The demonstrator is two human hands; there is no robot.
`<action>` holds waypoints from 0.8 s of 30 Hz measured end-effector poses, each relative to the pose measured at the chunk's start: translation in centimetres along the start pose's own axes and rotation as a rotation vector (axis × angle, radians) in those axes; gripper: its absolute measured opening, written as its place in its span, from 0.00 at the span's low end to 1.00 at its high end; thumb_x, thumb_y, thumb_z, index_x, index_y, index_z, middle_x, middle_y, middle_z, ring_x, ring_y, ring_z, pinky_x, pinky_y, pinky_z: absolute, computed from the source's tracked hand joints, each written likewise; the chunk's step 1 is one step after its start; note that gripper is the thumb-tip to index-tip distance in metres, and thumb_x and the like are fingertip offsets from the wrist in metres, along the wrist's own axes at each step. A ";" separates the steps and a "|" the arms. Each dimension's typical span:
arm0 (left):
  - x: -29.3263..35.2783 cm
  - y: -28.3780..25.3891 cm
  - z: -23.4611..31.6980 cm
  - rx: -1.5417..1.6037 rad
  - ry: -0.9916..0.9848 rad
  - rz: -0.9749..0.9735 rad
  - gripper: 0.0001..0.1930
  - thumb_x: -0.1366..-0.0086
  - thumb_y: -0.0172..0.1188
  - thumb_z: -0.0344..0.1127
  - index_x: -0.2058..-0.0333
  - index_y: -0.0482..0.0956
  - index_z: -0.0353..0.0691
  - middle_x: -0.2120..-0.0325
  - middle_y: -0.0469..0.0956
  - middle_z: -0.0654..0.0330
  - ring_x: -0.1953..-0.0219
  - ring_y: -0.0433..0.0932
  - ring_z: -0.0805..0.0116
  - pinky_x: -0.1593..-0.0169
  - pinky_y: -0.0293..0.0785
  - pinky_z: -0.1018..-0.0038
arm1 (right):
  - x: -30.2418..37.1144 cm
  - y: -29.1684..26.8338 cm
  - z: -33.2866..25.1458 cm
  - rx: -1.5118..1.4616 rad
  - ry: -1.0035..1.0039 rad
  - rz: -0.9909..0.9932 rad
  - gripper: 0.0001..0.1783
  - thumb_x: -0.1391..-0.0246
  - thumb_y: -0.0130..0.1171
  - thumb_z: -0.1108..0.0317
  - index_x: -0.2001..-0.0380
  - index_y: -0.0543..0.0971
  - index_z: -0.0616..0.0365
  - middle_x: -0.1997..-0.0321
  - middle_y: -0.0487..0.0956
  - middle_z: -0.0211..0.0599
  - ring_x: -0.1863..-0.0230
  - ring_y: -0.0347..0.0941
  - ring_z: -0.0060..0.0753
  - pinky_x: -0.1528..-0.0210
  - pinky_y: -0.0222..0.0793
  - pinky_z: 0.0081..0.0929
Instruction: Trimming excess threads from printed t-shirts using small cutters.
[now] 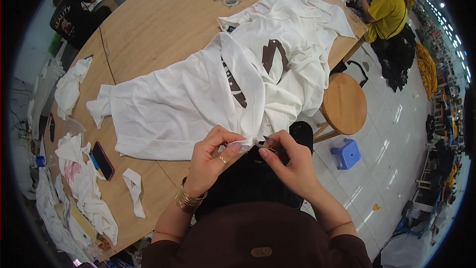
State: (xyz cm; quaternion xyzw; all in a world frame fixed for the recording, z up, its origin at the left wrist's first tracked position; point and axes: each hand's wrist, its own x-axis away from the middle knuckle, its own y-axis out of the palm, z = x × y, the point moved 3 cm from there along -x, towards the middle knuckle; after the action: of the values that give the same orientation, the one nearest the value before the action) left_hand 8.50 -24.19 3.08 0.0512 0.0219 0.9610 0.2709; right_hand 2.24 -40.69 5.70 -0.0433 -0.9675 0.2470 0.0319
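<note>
Pinching one white shirt (188, 104) hem, the left hand (213, 156) grips fabric while the right hand (292, 161) clasps one small snipper (267, 145).

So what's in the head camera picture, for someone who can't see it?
A person's left hand pinches the edge of a white T-shirt while the right hand works a small metal tool at it. The shirt lies on a big round wooden table.
</note>
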 end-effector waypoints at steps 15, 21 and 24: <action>-0.4 0.2 -0.6 -0.021 -0.050 -0.023 0.07 0.41 0.51 0.26 0.65 0.76 0.33 0.71 0.67 0.64 0.67 0.66 0.77 0.60 0.61 0.82 | -0.5 0.1 0.7 -0.098 0.010 0.021 0.17 0.52 0.59 0.62 0.59 0.70 0.54 0.78 0.73 0.35 0.78 0.71 0.29 0.74 0.67 0.23; 0.3 0.0 -0.2 -0.111 0.015 0.027 0.04 0.44 0.55 0.25 0.69 0.75 0.32 0.74 0.67 0.64 0.69 0.65 0.76 0.63 0.61 0.82 | -1.8 2.7 2.8 -0.308 -0.059 -0.080 0.11 0.54 0.61 0.64 0.68 0.74 0.56 0.82 0.70 0.29 0.79 0.66 0.19 0.75 0.62 0.19; 0.4 0.2 0.0 -0.395 0.193 0.146 0.06 0.49 0.62 0.28 0.72 0.76 0.34 0.78 0.64 0.63 0.73 0.63 0.73 0.67 0.59 0.81 | -1.6 1.8 2.2 -0.158 -0.231 0.028 0.10 0.56 0.60 0.65 0.71 0.72 0.57 0.82 0.71 0.34 0.81 0.69 0.32 0.77 0.63 0.25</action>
State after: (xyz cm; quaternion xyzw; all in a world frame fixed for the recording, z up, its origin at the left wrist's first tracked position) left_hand 8.08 -24.14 3.10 -0.0934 -0.1444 0.9641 0.2021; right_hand 3.74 -40.26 2.85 -0.0305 -0.9805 0.1736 -0.0864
